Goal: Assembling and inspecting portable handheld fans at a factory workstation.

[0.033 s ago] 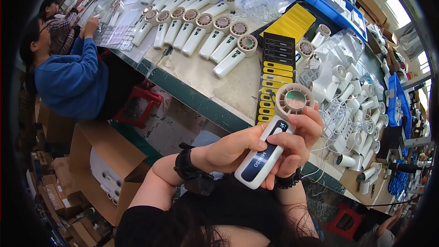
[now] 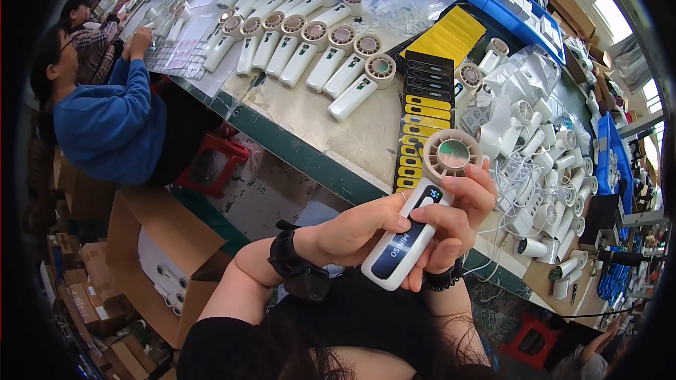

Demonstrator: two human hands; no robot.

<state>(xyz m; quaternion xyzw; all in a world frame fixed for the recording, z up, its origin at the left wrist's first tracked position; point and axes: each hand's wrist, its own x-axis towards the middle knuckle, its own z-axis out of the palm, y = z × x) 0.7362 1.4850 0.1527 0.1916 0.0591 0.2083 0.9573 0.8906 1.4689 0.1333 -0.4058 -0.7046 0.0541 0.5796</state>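
A white handheld fan [image 2: 394,259] with a round beige head and a dark glossy front panel is held tilted in front of my chest. My left hand [image 2: 358,231] grips the handle from the left, thumb on the edge of the panel and its other fingers mostly hidden behind. My right hand [image 2: 461,214] is closed around the other side near the neck, with one finger bent onto the panel just below a small lit display. On the bench beyond lie rows of similar white fans [image 2: 304,56], with small green circuit boards showing on the handles of the nearer ones.
A strip of yellow and black panels [image 2: 427,109] lies beyond my hands. To the right are heaped white fans and cables [image 2: 542,190]. Blue trays [image 2: 507,7] line the back. A person in blue [image 2: 105,123] sits left, near a red stool [image 2: 215,163] and an open carton [image 2: 165,225].
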